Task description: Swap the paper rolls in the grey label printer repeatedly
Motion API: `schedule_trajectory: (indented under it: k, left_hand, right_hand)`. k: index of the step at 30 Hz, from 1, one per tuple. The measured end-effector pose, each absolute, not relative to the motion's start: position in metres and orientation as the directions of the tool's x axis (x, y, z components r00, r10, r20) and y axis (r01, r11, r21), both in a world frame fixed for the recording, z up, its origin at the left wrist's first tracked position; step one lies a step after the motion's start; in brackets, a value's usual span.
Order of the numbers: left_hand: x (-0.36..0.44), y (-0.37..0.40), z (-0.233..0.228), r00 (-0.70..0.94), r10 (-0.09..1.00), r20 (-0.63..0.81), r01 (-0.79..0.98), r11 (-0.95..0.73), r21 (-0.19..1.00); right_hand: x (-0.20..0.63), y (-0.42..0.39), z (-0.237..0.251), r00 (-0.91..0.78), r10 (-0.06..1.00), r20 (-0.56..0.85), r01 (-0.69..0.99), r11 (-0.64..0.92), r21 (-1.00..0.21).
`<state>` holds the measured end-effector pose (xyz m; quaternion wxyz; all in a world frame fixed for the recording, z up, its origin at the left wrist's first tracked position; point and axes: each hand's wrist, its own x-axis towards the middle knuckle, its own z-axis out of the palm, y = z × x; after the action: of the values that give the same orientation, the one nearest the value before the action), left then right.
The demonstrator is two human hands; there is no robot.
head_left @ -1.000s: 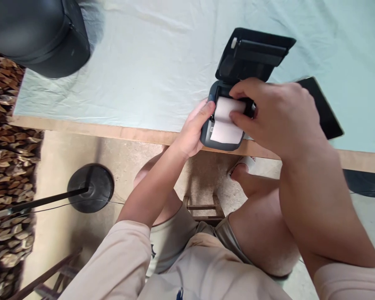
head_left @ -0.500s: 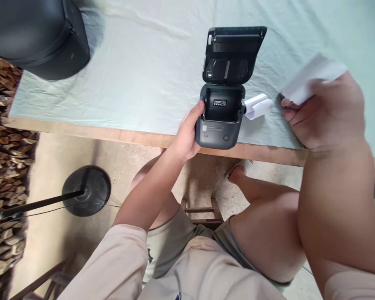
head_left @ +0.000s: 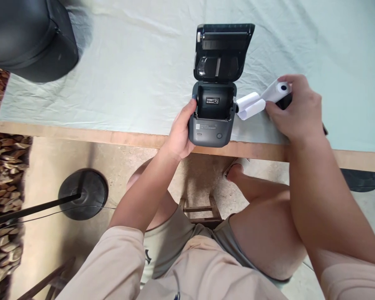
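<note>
A small dark grey thermal printer (head_left: 211, 132) is gripped along its left side by my left hand (head_left: 181, 133), thumb at the rim. Its lid (head_left: 221, 52) is swung up and back, and the paper bay (head_left: 206, 109) holds no roll. My right hand (head_left: 300, 108) is closed around a white paper roll (head_left: 272, 92) with a dark core, low over the table. A curled strip of white paper (head_left: 251, 109) lies between the printer and that hand. Beneath my right hand a dark object (head_left: 285, 101) shows in part; its kind is hidden.
A pale green cloth (head_left: 137, 71) covers the table, with its wooden edge (head_left: 128, 141) nearest me. At the far left stands a black bag or case (head_left: 34, 41). Below are a round black stand base (head_left: 83, 193), a wooden stool (head_left: 201, 209) and stacked firewood (head_left: 6, 166).
My right hand has moved left and down with the white paper roll, coming close to the curled paper. The printer stays in my left hand; the view has shifted slightly.
</note>
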<state>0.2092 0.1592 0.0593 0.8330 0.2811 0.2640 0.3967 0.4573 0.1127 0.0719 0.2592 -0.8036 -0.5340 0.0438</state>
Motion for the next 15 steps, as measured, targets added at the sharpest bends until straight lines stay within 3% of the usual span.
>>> schedule_trajectory:
  k: [2,4,5,7,10,13,15]
  left_hand:
    - [0.210,0.159,0.061,0.536,0.811,-0.232,-0.519,0.534,0.668]
    - [0.211,0.158,0.063,0.505,0.820,-0.267,-0.531,0.540,0.653]
    - [0.212,0.158,0.065,0.487,0.824,-0.290,-0.538,0.545,0.644]
    - [0.212,0.157,0.067,0.467,0.821,-0.329,-0.541,0.559,0.628]
    - [0.211,0.158,0.069,0.496,0.807,-0.321,-0.532,0.575,0.622]
    - [0.209,0.158,0.067,0.568,0.780,-0.261,-0.525,0.588,0.615]
    - [0.209,0.158,0.066,0.563,0.782,-0.268,-0.532,0.591,0.607]
  right_hand:
    - [0.448,0.113,0.085,0.350,0.876,0.331,0.861,-0.162,-0.483]
    - [0.436,0.115,0.097,0.220,0.882,0.416,0.910,-0.032,-0.413]
    - [0.430,0.118,0.101,0.143,0.906,0.400,0.936,0.007,-0.351]
    - [0.418,0.125,0.103,0.010,0.971,0.237,0.968,0.050,-0.246]
    - [0.409,0.136,0.098,-0.062,0.997,0.038,0.978,0.069,-0.199]
    - [0.408,0.139,0.096,-0.054,0.998,-0.019,0.984,0.050,-0.170]
    - [0.411,0.136,0.099,-0.018,0.999,0.048,0.976,0.029,-0.217]
